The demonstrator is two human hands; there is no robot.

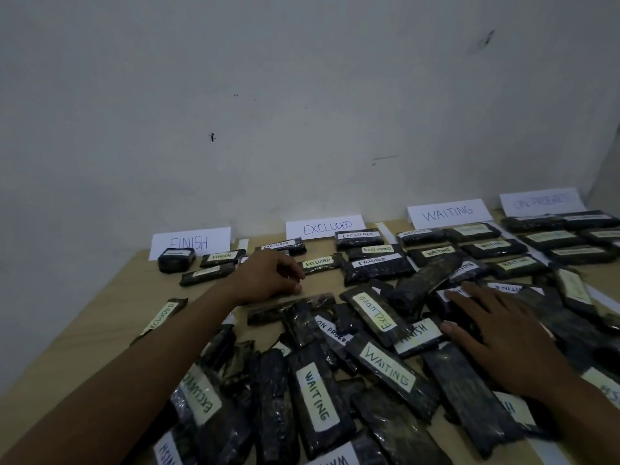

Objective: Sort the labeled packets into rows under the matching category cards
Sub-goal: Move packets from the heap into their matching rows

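Roughly half done, by my read. All 4 cards stand along the wall at the back of the bench: FINISH card, EXCLUDED card, WAITING card, ON PROGRESS card. Rows are started under each one. I count 3 packets under FINISH and about 5 under EXCLUDED, while WAITING and ON PROGRESS look fuller. The unsorted pile covers the near half of the bench, with labels from all 4 categories mixed and overlapping. 1 stray EXCLUDED packet lies alone at the left. Your left hand hovers between the FINISH and EXCLUDED rows with its fingers curled down over a dark packet; I can't tell whether they grip it. Your right hand lies flat on the right of the pile, fingers straight and spread, clamped on nothing. Dozens of packets are left to place.
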